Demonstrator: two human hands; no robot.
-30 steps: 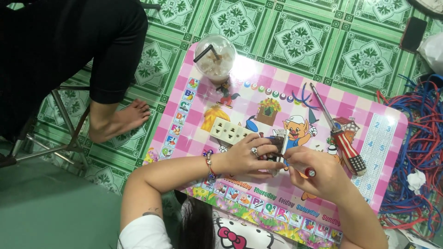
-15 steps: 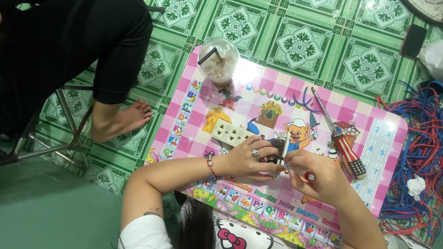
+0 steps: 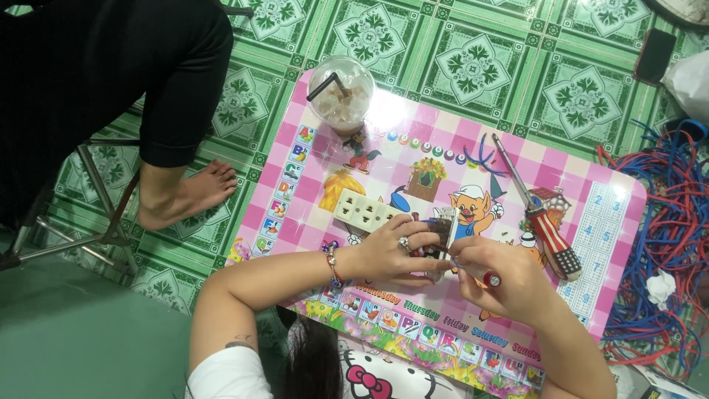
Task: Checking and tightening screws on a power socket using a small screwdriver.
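My left hand [image 3: 391,251] is closed around a small dark and white socket part [image 3: 443,229] on the pink cartoon-print table [image 3: 605,214]. My right hand [image 3: 509,281] sits just to its right, pinching a small tool with a red end [image 3: 492,279] against that part. Something thin and blue shows between the fingers. A white multi-socket power strip [image 3: 362,213] lies right behind my left hand, partly covered by it. A beaded bracelet [image 3: 332,262] is on my left wrist and a ring on one finger.
A screwdriver with a red-and-white striped handle [image 3: 545,222] lies right of my hands. An iced drink cup with a straw [image 3: 341,92] stands at the table's far corner. Tangled red and blue wires [image 3: 676,222] pile up on the right. Another person's bare foot [image 3: 188,196] rests on the floor at left.
Both hands stay together on the small part with only slight finger movement. The view has shifted a little, so the table sits slightly lower in frame.
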